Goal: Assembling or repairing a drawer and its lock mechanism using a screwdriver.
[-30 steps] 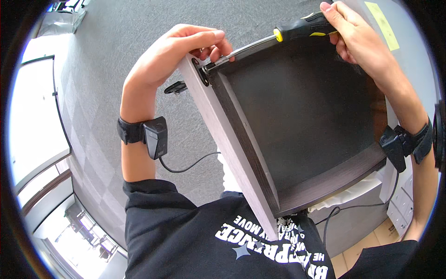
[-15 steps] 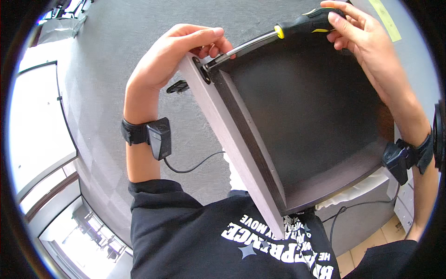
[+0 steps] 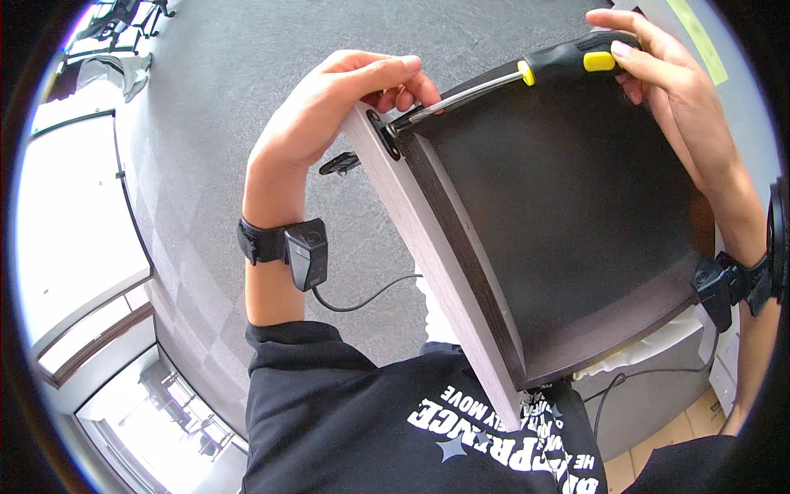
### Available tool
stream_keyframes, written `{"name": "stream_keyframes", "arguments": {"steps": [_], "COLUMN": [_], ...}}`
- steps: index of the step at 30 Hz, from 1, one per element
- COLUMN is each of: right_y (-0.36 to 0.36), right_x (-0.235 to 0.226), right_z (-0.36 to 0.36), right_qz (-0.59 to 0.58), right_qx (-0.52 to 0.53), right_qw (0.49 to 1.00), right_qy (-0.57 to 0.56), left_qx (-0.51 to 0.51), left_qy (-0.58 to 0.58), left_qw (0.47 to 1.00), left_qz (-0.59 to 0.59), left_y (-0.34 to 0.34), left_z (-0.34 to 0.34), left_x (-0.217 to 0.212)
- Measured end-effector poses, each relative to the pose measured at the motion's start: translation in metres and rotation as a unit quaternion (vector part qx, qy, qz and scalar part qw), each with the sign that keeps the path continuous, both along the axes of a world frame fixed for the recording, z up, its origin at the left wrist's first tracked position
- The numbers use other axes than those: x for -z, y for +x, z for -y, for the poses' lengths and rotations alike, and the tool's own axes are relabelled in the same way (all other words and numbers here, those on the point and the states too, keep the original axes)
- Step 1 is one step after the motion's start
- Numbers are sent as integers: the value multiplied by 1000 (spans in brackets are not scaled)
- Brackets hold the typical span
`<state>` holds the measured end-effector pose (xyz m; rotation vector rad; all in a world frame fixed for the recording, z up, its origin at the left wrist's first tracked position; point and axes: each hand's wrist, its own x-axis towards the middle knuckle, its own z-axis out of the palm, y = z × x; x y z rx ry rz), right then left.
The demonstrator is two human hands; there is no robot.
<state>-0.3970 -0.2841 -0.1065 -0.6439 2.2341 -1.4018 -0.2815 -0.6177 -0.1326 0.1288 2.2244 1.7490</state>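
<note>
Compared with the view a second ago, I see the dark wooden drawer (image 3: 568, 239) sitting a little lower and nearer in the head view, the screwdriver (image 3: 568, 62) lying flatter across its top edge, and my right hand (image 3: 666, 90) shifted further up its handle; my left hand (image 3: 346, 99) keeps the same grip on the corner.

Left to right, counted:

- One small black object (image 3: 339, 163) on the grey carpet floor (image 3: 214, 99), just below my left hand and apart from it.
- One left hand, closed over the top corner of the drawer's pale front panel (image 3: 436, 272), its fingers curled beside the round dark fitting (image 3: 383, 134) set in that panel.
- One wrist sensor (image 3: 306, 251) on my left forearm, with one cable (image 3: 362, 298) trailing from it.
- One drawer, held upright and tilted in front of my chest, open side facing me.
- One screwdriver, black handle with yellow marks, its metal shaft running to the fitting at the corner.
- One right hand, wrapped around the screwdriver handle.
- One second wrist sensor (image 3: 720, 284) on my right forearm.
</note>
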Motion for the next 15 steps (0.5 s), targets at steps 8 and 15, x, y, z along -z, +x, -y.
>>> {"name": "stream_keyframes", "arguments": {"steps": [8,15], "right_y": [5,7], "right_x": [-23,-17], "right_z": [19,23], "right_qz": [71,62], "right_qx": [35,69], "right_qw": [979,995], "right_qy": [190,36], "left_qx": [-7,-10], "left_qy": [0,8], "left_qw": [1000,999], "left_qz": [2,30], "left_y": [-2,-2], "left_z": [3,4], "left_x": [-4,-8]}}
